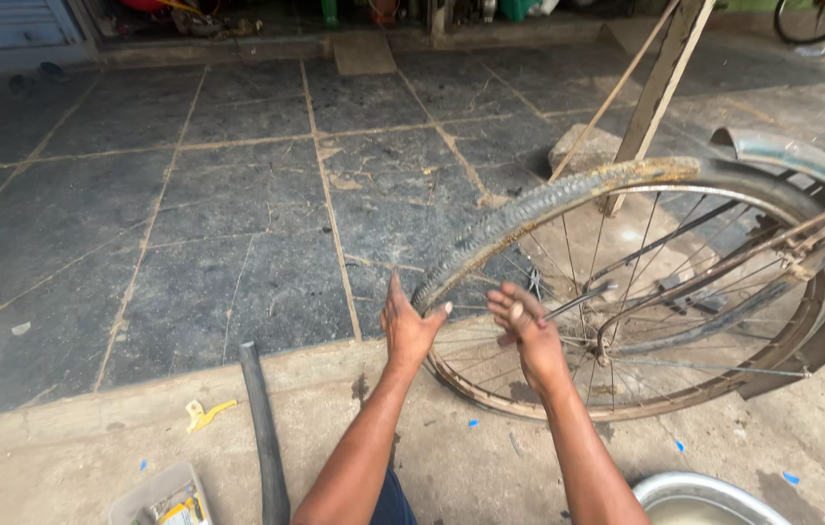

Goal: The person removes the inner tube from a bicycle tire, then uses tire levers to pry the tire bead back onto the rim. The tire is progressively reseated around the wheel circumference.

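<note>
Tyre (529, 209) meets our left hand (410, 326), fingers spread flat against it. Our right hand (526, 331) hovers beside the spokes (646, 321), fingers loosely curled, gripping nothing.

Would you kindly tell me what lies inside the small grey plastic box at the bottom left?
The small grey plastic box holds yellow and white bits, too small to identify. Its lower part is cut off by the picture's edge, so the rest stays unseen.

Single head-worn camera looks down and forward, close over both forearms, toward the stone-paved floor (237, 194).
</note>
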